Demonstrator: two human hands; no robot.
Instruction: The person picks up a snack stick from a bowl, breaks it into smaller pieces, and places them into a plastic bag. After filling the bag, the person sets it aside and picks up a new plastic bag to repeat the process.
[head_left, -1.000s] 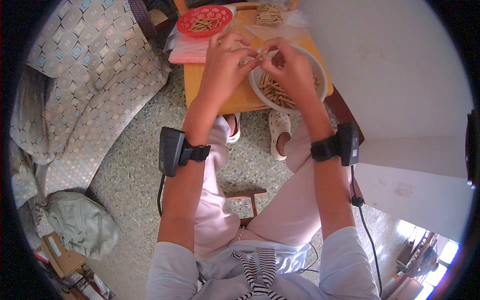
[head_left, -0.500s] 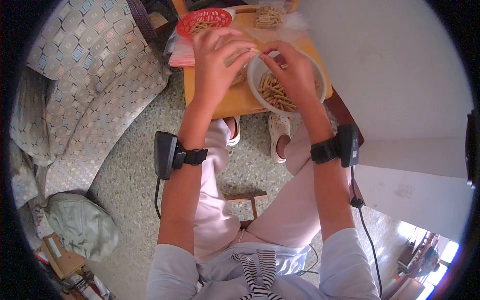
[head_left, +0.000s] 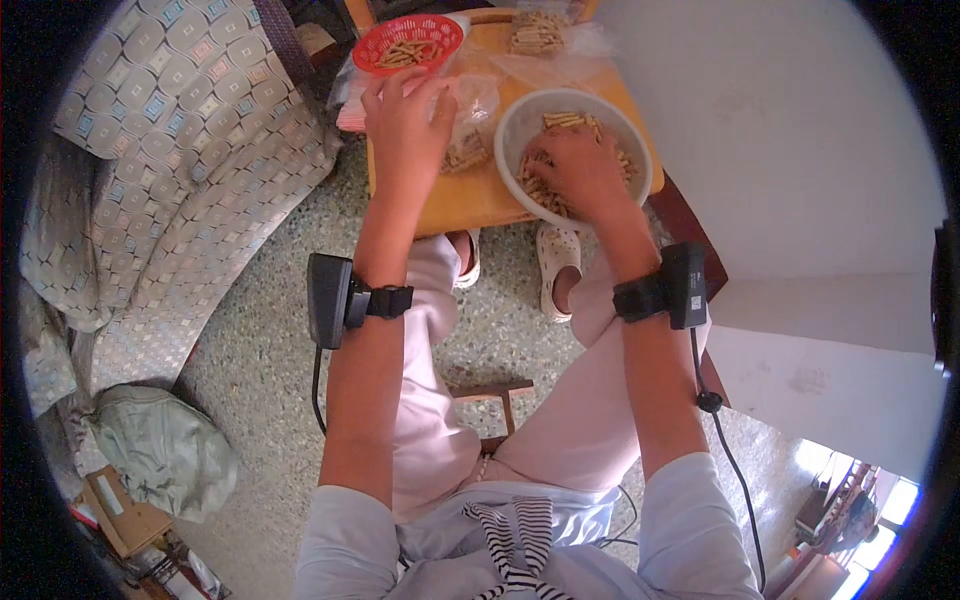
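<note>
My left hand is over the pink-and-white striped packet, just below the red slotted basket. Its thumb and fingers are apart, and I see nothing between them. Short tan sticks lie in the basket. My right hand reaches down into the white bowl, among many similar tan stick pieces. Its fingers bend into the pile and the tips are hidden, so any hold on a piece does not show. Between my hands lies a clear bag with sticks inside.
All this stands on a yellow wooden chair seat. Another filled clear bag sits at its back. A white wall is on the right, a patterned cloth cover on the left. Black devices are strapped to both forearms, with cables hanging down.
Both hands were together above the chair, pinching a small pale piece. They have since parted: the left moved left towards the basket, the right went down into the bowl.
</note>
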